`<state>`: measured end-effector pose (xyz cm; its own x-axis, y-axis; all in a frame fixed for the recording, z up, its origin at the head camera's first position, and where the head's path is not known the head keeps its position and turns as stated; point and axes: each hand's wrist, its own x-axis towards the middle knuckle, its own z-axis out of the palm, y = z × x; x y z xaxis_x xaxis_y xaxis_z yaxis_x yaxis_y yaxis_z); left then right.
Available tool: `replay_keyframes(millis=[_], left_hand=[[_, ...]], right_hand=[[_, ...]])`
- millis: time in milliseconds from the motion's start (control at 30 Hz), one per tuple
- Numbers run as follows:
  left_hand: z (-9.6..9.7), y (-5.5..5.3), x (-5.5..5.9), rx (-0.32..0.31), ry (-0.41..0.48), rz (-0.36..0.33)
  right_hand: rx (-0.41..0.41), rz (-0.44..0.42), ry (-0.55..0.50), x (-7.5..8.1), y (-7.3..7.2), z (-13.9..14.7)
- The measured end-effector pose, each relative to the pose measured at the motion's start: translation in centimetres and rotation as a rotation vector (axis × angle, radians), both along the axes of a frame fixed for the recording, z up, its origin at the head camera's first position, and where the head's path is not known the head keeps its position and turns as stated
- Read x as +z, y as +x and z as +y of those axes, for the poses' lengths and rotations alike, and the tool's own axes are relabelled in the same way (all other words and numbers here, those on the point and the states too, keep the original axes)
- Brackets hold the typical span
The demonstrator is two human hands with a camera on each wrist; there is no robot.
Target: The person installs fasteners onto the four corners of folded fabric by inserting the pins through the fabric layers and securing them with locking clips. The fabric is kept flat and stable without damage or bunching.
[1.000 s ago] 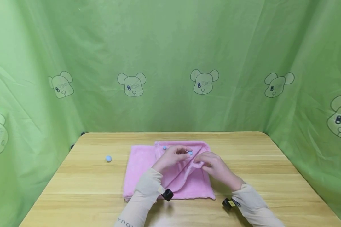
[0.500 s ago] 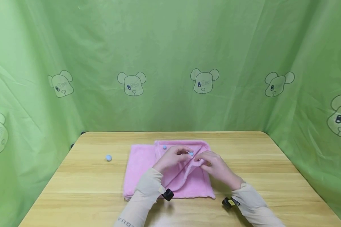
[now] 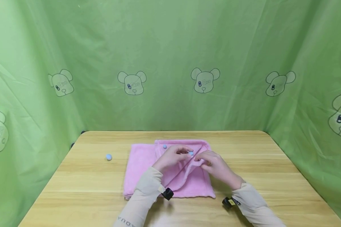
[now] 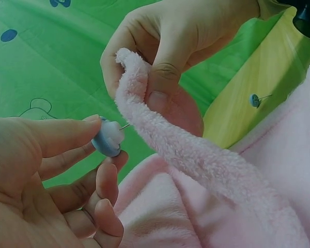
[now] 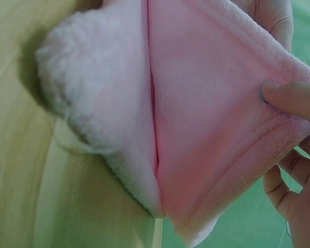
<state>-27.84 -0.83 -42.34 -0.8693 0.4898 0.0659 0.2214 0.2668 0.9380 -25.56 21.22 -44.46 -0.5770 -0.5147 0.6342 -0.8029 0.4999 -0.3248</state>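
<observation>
Over the folded pink towel on the wooden table, the right hand pinched a raised edge of the cloth between thumb and fingers. Just to its left, the left hand pinched a blue pin by its head, needle toward that edge, though whether the tip touched could not be told. One blue knob lay on the table left of the towel, another knob sat on its far part, and beyond hung a green curtain.
</observation>
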Motion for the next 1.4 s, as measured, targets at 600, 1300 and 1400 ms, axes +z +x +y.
replay_keyframes(millis=[600,1300,1400], left_hand=[[0.05,-0.17,-0.26,-0.001,-0.011,-0.002],[0.68,0.50,-0.09,-0.017,-0.013,-0.033],[0.55,0.65,0.18,0.005,-0.046,-0.012]], right_hand=[[0.012,0.025,0.007,-0.18,-0.14,0.03],[0.012,0.045,0.009,-0.35,-0.27,0.10],[0.007,0.034,0.004,-0.36,-0.26,0.13]])
